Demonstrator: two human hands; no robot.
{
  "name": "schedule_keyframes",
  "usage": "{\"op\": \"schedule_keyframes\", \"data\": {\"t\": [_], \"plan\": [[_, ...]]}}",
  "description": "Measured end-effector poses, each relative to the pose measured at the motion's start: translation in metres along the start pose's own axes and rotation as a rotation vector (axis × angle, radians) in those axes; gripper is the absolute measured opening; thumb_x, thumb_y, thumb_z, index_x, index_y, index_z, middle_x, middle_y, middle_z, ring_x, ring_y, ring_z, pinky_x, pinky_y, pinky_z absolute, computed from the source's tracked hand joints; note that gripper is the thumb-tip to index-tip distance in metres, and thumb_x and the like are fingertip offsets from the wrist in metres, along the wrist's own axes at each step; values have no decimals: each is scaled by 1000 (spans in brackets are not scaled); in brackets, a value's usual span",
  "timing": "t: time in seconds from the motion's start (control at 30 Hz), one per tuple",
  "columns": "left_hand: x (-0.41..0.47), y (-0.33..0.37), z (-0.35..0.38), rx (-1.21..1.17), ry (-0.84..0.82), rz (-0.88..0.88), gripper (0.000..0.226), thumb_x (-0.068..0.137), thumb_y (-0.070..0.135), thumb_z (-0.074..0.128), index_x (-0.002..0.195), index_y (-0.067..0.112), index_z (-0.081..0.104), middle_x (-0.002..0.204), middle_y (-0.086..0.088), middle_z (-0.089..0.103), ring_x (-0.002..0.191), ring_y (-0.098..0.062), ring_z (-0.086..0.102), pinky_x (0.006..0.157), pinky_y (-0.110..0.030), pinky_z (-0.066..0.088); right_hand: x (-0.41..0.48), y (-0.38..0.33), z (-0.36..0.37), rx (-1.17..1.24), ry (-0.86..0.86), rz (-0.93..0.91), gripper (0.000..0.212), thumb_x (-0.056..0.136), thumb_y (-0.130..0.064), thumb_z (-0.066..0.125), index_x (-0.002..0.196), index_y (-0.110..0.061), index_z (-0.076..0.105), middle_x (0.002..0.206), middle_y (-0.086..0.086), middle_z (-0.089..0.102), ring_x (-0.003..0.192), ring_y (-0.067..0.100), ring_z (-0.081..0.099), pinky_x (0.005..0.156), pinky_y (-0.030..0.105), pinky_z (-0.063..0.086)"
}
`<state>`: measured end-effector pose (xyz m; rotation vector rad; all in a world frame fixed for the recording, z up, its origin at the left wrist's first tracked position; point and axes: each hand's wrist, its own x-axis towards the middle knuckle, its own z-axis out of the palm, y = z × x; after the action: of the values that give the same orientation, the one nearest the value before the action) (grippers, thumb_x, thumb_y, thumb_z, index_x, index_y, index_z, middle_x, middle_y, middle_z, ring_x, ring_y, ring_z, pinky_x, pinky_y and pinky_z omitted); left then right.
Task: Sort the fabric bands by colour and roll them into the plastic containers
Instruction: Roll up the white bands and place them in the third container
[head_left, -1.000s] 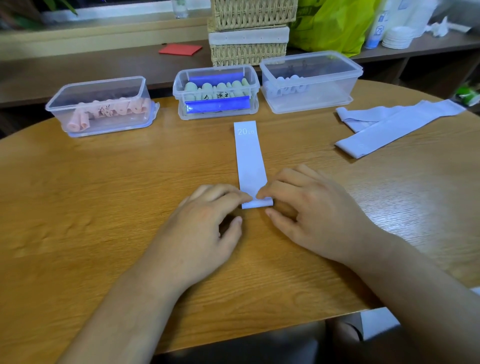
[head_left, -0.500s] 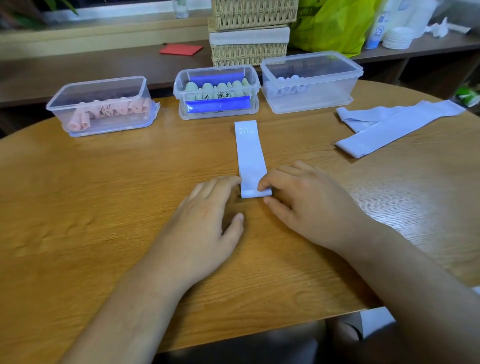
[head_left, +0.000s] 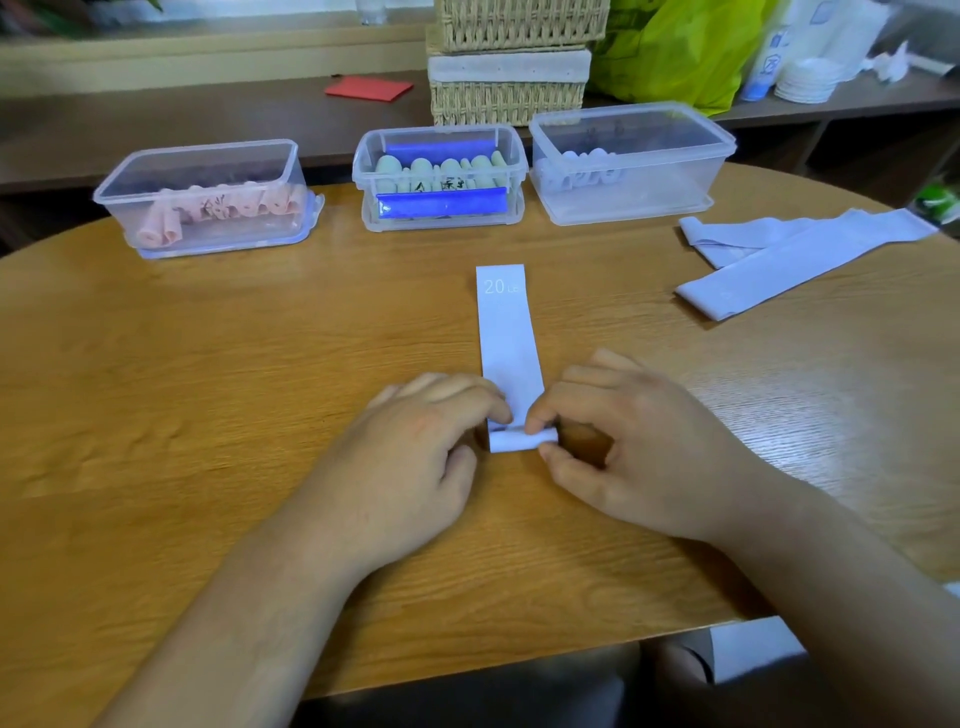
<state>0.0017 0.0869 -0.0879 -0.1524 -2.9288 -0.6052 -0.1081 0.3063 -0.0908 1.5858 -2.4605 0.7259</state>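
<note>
Fabric band (head_left: 506, 338): light, soft, limp; roll likely springs loose if released. Left hand (head_left: 415, 447), right hand (head_left: 639, 441) both pinch rolled end between them; best grip at roll's edges.

"20" on lavender band (head_left: 506, 332)

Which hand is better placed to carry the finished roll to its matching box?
Right, probably. The right hand and left hand both pinch the band at its rolled end, but the box of lilac rolls stands far right; the left would reach across.
</note>
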Motion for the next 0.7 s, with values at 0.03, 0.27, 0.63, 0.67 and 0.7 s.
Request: {"op": "schedule_keyframes", "data": {"t": [0.03,0.27,0.63,0.67,0.7], "plan": [[0,-1,1,-13,8,-2,51,81,14,47,124,39,60,135,27,57,132,-1,49,105,-39,43,1,0,0,-3,5,7,16,88,-31,71,104,-34,71,96,-28,55,91,5,49,85,39,49],[-3,1,-2,-91,78,46,45,91,8,53,127,33,61,128,25,59,126,-6,55,102,-42,47,3,3,3,-30,23,43,16,95,-38,65,109,-36,72,97,-24,54,92,3,46,86,38,48],[-1,1,-1,-89,96,70,41,90,9,52,120,32,67,123,24,60,121,-8,55,102,-36,47,3,2,5,-35,99,86,26,102,-35,53,114,-34,76,116,-21,62,104,12,56,86,43,52],[-1,0,-1,-91,96,68,42,90,8,53,121,33,67,124,24,60,121,-8,54,102,-35,46,3,2,4,-5,113,88,24,101,-31,53,113,-33,75,114,-21,63,103,12,57,86,43,51],[-2,0,-1,-90,96,65,43,90,7,54,122,33,67,124,24,60,122,-8,54,103,-34,46,2,2,4,23,123,90,22,100,-28,54,110,-31,73,109,-21,62,99,12,56,84,43,51]]}}
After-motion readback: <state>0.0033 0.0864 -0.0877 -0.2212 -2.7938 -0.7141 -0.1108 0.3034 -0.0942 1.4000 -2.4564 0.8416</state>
